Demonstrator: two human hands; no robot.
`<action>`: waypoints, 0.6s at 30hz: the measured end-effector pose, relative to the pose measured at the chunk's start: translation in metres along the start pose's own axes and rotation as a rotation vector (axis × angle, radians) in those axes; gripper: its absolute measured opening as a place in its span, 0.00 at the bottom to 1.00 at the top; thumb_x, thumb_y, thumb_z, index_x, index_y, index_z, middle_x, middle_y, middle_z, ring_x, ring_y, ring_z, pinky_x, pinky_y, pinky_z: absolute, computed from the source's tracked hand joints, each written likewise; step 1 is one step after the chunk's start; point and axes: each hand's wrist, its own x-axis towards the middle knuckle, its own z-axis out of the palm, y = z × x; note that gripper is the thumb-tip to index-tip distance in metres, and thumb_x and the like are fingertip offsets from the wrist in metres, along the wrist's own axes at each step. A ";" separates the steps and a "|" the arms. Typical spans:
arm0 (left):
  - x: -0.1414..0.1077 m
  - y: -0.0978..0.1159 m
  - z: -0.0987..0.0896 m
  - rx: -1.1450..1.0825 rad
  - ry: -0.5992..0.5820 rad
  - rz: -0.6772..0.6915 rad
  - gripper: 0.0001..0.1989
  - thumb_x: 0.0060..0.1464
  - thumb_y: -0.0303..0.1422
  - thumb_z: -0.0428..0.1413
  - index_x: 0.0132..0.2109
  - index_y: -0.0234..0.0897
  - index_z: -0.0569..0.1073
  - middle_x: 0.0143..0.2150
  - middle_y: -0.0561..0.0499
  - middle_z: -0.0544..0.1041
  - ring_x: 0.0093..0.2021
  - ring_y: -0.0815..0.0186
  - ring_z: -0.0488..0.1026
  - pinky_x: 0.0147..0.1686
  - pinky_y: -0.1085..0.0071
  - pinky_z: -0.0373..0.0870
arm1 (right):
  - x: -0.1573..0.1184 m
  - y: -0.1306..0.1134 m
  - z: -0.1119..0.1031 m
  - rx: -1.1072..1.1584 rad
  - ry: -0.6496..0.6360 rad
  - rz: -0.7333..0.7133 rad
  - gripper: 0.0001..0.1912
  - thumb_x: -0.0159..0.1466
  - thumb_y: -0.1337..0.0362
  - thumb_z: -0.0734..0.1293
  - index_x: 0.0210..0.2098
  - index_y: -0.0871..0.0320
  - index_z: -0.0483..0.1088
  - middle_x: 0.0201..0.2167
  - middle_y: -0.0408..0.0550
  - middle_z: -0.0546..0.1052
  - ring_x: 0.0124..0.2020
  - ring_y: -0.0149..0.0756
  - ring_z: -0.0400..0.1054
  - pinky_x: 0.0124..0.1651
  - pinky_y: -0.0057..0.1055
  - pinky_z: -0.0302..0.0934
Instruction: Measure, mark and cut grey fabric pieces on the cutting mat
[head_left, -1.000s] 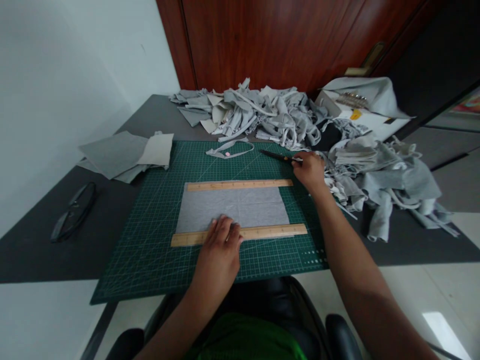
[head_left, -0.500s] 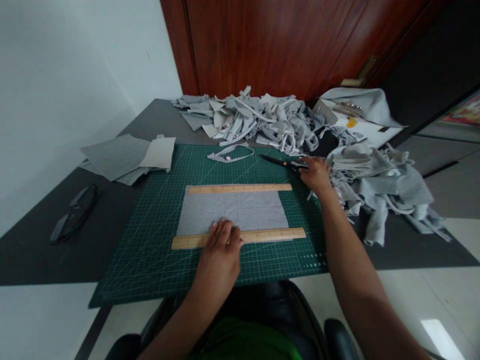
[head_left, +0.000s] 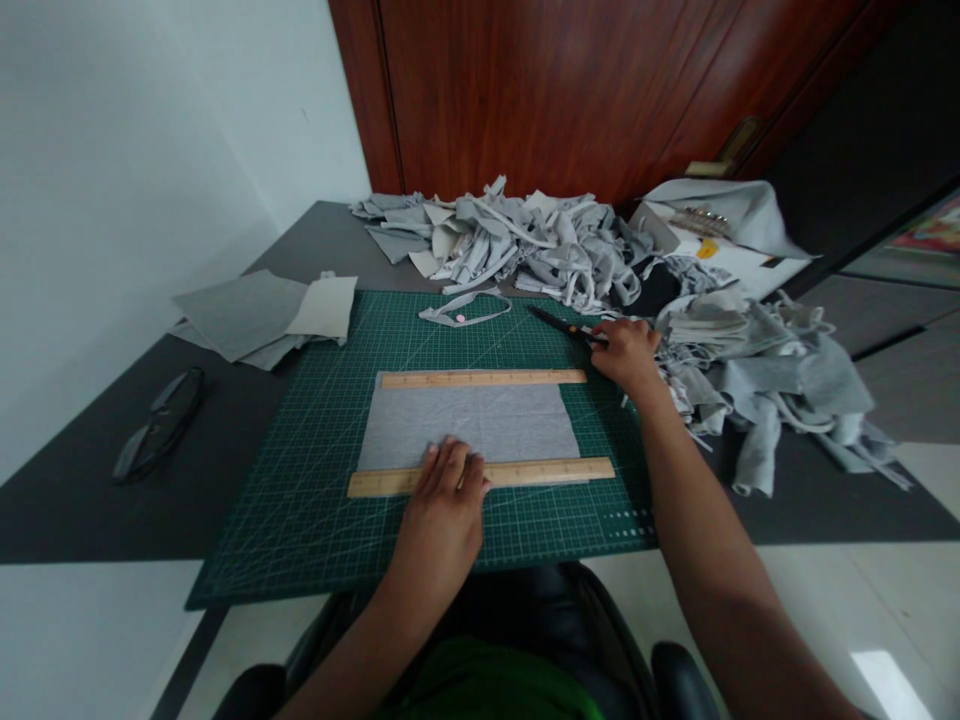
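At center, cloth (head_left: 517, 425), likely light, limp, best pinched by edges; lower ruler (head_left: 551, 472) under flattened left hand (head_left: 444, 505); scissors (head_left: 553, 320) at right hand (head_left: 628, 352), grip unclear.

A cutting mat (head_left: 300, 480), scissors (head_left: 553, 319) and fabric scraps (head_left: 577, 245) suggest a textile workroom.

You've got a white wall (head_left: 150, 130) on your left, reddish wood door (head_left: 555, 90) ahead, dark grey worktop (head_left: 82, 520), and shiny pale floor (head_left: 885, 590) catching some light (head_left: 887, 685).
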 end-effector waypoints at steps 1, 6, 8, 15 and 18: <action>0.000 0.000 0.000 -0.001 0.001 -0.002 0.11 0.69 0.26 0.51 0.55 0.32 0.72 0.57 0.37 0.76 0.64 0.47 0.73 0.65 0.41 0.72 | -0.001 0.000 -0.001 -0.016 -0.014 0.015 0.20 0.65 0.59 0.64 0.52 0.57 0.79 0.53 0.62 0.79 0.58 0.63 0.64 0.55 0.54 0.55; 0.000 0.001 0.000 0.000 -0.005 -0.010 0.11 0.69 0.26 0.51 0.55 0.33 0.72 0.57 0.38 0.76 0.64 0.47 0.73 0.66 0.42 0.71 | -0.002 0.004 -0.004 -0.078 -0.140 0.076 0.30 0.63 0.41 0.68 0.52 0.58 0.77 0.55 0.64 0.76 0.59 0.65 0.64 0.57 0.57 0.55; -0.001 0.000 0.000 0.000 -0.004 -0.009 0.11 0.68 0.26 0.52 0.55 0.33 0.72 0.58 0.38 0.76 0.64 0.47 0.73 0.66 0.42 0.71 | -0.001 0.003 -0.003 -0.088 -0.140 0.070 0.31 0.61 0.41 0.70 0.52 0.59 0.76 0.54 0.65 0.76 0.59 0.65 0.64 0.56 0.56 0.56; -0.002 -0.001 0.003 0.004 0.001 -0.012 0.11 0.68 0.26 0.52 0.55 0.33 0.72 0.58 0.39 0.75 0.64 0.47 0.73 0.66 0.41 0.70 | 0.001 -0.004 -0.001 -0.047 -0.091 0.052 0.24 0.62 0.45 0.70 0.46 0.58 0.76 0.47 0.61 0.80 0.53 0.59 0.70 0.52 0.49 0.61; -0.002 0.000 0.002 0.009 -0.008 -0.005 0.11 0.69 0.26 0.51 0.54 0.32 0.73 0.57 0.38 0.76 0.63 0.47 0.73 0.66 0.42 0.70 | 0.001 -0.006 -0.002 -0.027 -0.091 0.063 0.23 0.62 0.47 0.70 0.47 0.58 0.75 0.45 0.60 0.81 0.48 0.54 0.74 0.49 0.44 0.65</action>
